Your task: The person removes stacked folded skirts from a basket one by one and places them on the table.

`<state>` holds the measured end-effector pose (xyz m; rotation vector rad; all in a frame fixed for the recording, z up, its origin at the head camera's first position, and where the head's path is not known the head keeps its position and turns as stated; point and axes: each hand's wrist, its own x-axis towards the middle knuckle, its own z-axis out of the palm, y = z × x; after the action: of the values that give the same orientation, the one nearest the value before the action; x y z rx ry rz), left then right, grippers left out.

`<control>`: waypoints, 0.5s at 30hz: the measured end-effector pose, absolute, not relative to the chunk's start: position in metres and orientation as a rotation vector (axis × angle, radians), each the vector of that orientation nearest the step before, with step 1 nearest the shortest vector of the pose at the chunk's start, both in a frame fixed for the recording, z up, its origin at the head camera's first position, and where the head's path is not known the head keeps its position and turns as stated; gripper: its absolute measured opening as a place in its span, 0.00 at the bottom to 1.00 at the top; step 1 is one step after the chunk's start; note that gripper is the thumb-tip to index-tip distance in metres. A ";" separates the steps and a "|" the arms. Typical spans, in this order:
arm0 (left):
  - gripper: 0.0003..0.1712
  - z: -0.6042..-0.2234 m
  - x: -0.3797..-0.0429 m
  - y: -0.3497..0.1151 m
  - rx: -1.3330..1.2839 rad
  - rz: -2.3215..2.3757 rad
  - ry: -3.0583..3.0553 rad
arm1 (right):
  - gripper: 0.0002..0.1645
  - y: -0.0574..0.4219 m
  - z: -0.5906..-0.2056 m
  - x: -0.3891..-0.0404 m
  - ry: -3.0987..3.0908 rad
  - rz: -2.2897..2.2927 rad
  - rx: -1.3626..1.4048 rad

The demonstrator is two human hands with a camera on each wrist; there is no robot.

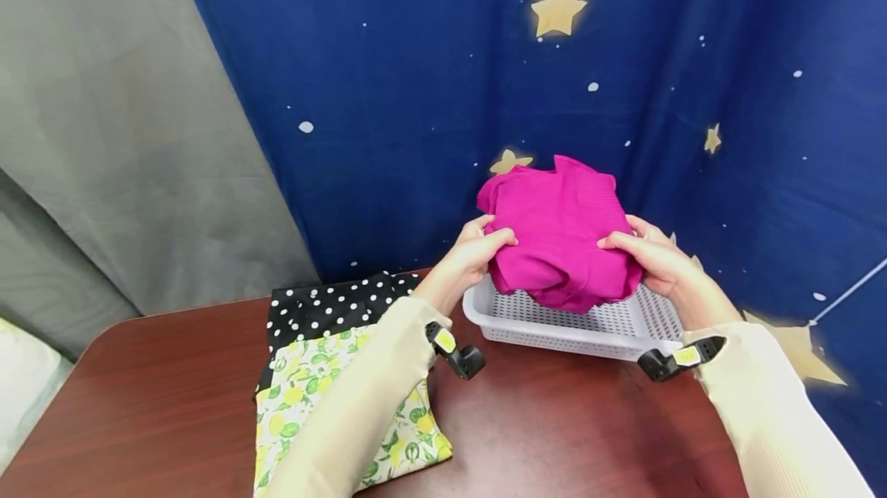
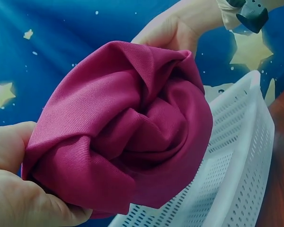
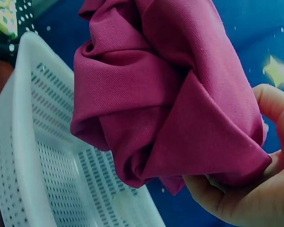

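A crumpled magenta cloth point(image 1: 557, 228) is held up in the air above a white perforated plastic basket point(image 1: 554, 336). My left hand point(image 1: 478, 252) grips its left side, thumb on the near face. On the opposite side my right hand point(image 1: 651, 255) holds it the same way. Loose folds of the cloth point(image 2: 118, 127) bunch into a swirl in the left wrist view. From the right wrist, the fingers point(image 3: 203, 191) show beneath a pointed fold. The cloth hides part of the basket, whose visible floor is bare mesh.
Left of the basket, a lemon-print cloth point(image 1: 298, 382) lies over a black cloth with white dots point(image 1: 312, 313) on the reddish-brown table point(image 1: 166, 382). Behind the table hangs a blue star-patterned curtain point(image 1: 416, 98), with a grey curtain point(image 1: 138, 121) at left.
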<state>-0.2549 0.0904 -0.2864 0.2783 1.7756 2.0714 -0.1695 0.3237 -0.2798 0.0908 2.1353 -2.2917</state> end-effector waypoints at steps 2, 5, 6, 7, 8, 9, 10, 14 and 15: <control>0.44 -0.284 -0.253 0.084 0.281 2.078 1.759 | 0.18 0.318 -0.279 -0.168 2.120 -2.320 0.059; 0.44 -0.280 -0.249 0.074 0.305 2.099 1.739 | 0.19 0.309 -0.276 -0.167 2.071 -2.369 0.015; 0.44 -0.278 -0.248 0.071 0.320 2.104 1.743 | 0.19 0.306 -0.275 -0.166 2.051 -2.386 0.002; 0.44 -0.276 -0.247 0.068 0.330 2.111 1.745 | 0.19 0.303 -0.275 -0.166 2.025 -2.403 -0.008; 0.44 -0.275 -0.246 0.064 0.343 2.115 1.747 | 0.20 0.301 -0.274 -0.165 1.999 -2.419 -0.015; 0.44 -0.273 -0.245 0.061 0.354 2.120 1.757 | 0.20 0.298 -0.273 -0.164 1.973 -2.433 -0.023; 0.44 -0.271 -0.244 0.058 0.367 2.121 1.775 | 0.21 0.296 -0.272 -0.164 1.960 -2.439 -0.027; 0.43 -0.265 -0.240 0.041 0.381 2.149 1.829 | 0.21 0.283 -0.266 -0.167 1.913 -2.438 -0.083; 0.43 -0.264 -0.239 0.036 0.384 2.157 1.835 | 0.21 0.280 -0.265 -0.167 1.907 -2.434 -0.103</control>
<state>-0.2389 0.0362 -0.2640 0.3838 1.8347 2.1571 -0.1675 0.2803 -0.2653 -0.1030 1.9069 -2.4339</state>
